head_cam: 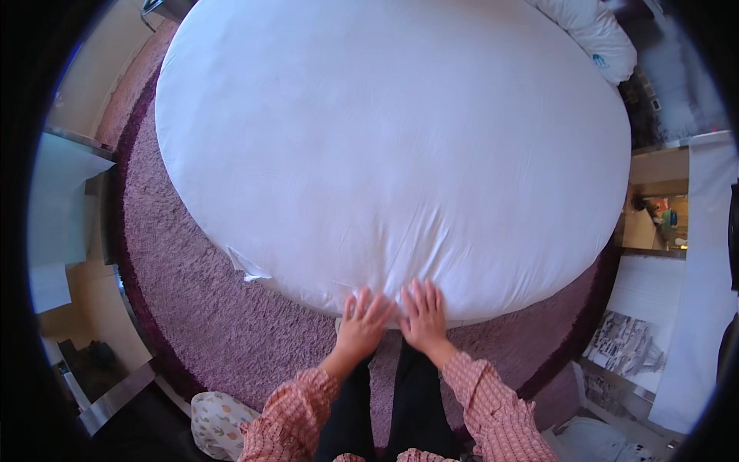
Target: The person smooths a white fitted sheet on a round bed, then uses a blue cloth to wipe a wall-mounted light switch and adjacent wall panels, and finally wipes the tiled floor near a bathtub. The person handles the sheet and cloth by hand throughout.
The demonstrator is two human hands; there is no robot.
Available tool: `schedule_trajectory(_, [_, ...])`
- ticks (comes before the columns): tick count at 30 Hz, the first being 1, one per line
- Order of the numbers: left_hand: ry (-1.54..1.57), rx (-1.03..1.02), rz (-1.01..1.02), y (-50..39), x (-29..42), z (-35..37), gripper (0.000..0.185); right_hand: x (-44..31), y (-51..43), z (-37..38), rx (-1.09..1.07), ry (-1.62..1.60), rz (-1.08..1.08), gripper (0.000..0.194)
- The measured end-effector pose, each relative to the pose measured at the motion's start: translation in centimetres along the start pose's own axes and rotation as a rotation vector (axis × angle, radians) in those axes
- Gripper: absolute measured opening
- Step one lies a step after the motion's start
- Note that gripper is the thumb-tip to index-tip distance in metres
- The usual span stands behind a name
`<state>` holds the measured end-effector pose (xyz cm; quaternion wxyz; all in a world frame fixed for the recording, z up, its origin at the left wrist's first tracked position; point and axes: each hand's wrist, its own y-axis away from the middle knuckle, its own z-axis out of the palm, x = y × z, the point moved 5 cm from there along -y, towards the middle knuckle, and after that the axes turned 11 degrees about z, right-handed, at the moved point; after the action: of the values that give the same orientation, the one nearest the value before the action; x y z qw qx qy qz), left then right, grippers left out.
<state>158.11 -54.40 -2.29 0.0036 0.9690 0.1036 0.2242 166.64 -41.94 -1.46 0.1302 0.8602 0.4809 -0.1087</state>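
Observation:
A white fitted sheet (381, 144) covers a large mattress with rounded edges in front of me. My left hand (364, 323) lies on the sheet's near edge with its fingers spread, slightly blurred. Close beside it, my right hand (423, 315) presses flat on the same edge, fingers apart. Wrinkles fan out in the cloth beyond both hands. Left of my hands, a corner of the sheet (247, 268) is folded and sticks out from the edge. Neither hand holds anything that I can see.
A mauve shaggy rug (231, 323) with a dark purple border lies under the bed. White bedding (600, 40) is bunched at the far right edge. A patterned fabric item (222, 424) sits at lower left. Furniture with an open compartment (658, 222) stands at right.

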Motion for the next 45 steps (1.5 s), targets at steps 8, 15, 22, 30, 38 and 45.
schedule_trajectory(8, [0.168,0.22,0.145,1.6,-1.3,-4.9,0.034,-3.3,-0.9,-3.2,0.129,-0.171,-0.339,0.036])
schedule_trajectory(15, [-0.041,0.323,-0.186,-7.4,-9.1,-7.6,0.054,-0.3,-14.0,-3.1,0.351,-0.066,0.107,0.052])
schedule_trajectory(22, [-0.134,0.18,-0.096,-3.8,-3.6,-1.4,0.048,-1.9,-6.1,1.8,-0.027,0.055,-0.071,0.063])
schedule_trajectory(30, [0.204,0.023,0.076,2.1,3.6,0.2,0.035,-0.5,4.8,0.7,-0.18,-0.203,-0.316,0.048])
schedule_trajectory(38, [-0.073,0.319,-0.108,-7.8,-6.0,-7.1,0.049,1.2,-7.3,-4.8,0.255,-0.256,-0.017,0.041])
schedule_trajectory(45, [-0.157,0.081,-0.377,-8.7,-16.8,-9.4,0.061,-1.5,-13.9,-1.0,0.314,0.035,0.214,0.058])
